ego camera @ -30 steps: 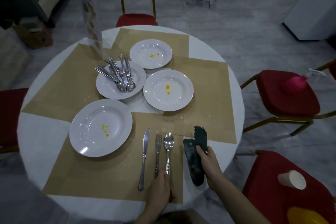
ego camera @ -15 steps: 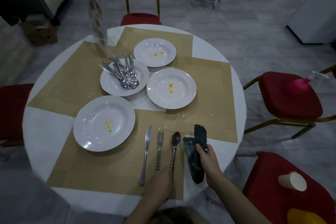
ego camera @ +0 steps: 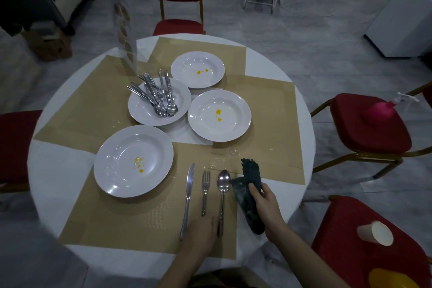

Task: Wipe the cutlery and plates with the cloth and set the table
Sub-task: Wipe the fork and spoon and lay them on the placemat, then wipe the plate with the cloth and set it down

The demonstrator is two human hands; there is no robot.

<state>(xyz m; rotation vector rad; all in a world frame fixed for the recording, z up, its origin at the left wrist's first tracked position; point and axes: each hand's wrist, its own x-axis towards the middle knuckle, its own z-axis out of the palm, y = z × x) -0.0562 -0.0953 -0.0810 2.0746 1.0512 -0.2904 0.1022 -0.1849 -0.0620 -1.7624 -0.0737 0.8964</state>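
A knife (ego camera: 189, 194), fork (ego camera: 205, 187) and spoon (ego camera: 223, 192) lie side by side on the near tan placemat (ego camera: 131, 222). My left hand (ego camera: 201, 234) rests on the mat at the handle ends of the fork and spoon, with nothing visibly in it. Just right of the spoon, my right hand (ego camera: 264, 206) grips a dark green cloth (ego camera: 251, 172). Left of the knife sits a white plate (ego camera: 112, 177) with yellow spots. Two more spotted plates (ego camera: 233, 105) (ego camera: 187, 65) lie further back. A fourth plate (ego camera: 145, 114) holds several pieces of cutlery (ego camera: 161, 98).
The round white table (ego camera: 51, 170) carries overlapping tan mats and a clear menu stand (ego camera: 124, 30) at the back left. Red chairs surround it. The right chair holds a pink spray bottle (ego camera: 378, 110); the near-right chair holds a paper cup (ego camera: 374, 232) and a yellow object (ego camera: 392, 278).
The spoon, tilted half a second ago, now lies straight beside the fork. My left hand has slid off its handle toward the fork's end. My right hand still holds the cloth.
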